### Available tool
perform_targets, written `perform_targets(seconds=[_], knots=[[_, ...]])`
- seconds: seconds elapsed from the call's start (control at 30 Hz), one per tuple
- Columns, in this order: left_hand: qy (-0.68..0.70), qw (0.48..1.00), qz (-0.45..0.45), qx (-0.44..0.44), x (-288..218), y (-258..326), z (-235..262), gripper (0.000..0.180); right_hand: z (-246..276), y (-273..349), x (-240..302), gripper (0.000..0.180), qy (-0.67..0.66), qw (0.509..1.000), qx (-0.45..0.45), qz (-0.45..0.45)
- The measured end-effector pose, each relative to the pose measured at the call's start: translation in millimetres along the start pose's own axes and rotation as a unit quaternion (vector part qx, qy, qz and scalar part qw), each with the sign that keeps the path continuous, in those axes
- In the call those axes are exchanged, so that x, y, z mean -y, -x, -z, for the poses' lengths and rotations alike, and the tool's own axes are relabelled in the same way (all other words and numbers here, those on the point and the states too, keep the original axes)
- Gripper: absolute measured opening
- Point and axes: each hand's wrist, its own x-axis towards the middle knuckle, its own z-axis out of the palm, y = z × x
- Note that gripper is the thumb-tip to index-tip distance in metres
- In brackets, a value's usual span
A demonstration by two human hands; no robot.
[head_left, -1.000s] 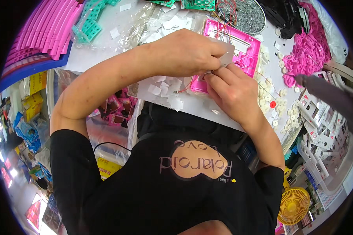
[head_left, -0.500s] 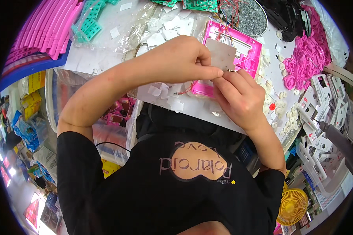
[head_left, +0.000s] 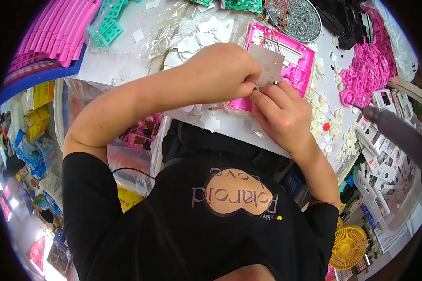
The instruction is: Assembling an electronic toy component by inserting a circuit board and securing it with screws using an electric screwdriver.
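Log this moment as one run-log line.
left hand: pinching grey sheet | right hand: fingertips at sheet's lower edge | under hands: pink frame | nearby: white discs, paper squares

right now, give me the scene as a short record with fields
left hand: left hand pinches the thin grey square sheet
right hand: right hand fingertips at the sheet's lower edge
under the hands: pink plastic frame on the white table
right of frame: small white round discs
far left: stack of pink curved strips
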Motion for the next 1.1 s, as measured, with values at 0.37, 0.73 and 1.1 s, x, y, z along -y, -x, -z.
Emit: perform_targets(seconds=[0.37,0.73,1.1], knots=[[0.029,0.985,-0.042,-0.167,4.1,26.8,-32.4,0.011,0.5,-6.3,8.1,0.017,0.041,0.998,0.046,-0.029],[0.095,0.950,-0.047,-0.293,2.0,27.8,-53.4,0.017,7.8,1.8,5.1,0.028,-0.021,0.999,0.019,-0.043],[0.060,0.954,-0.037,-0.292,3.8,28.1,-50.9,0.013,-0.7,22.3,1.0,0.027,-0.089,0.994,-0.015,-0.059]])
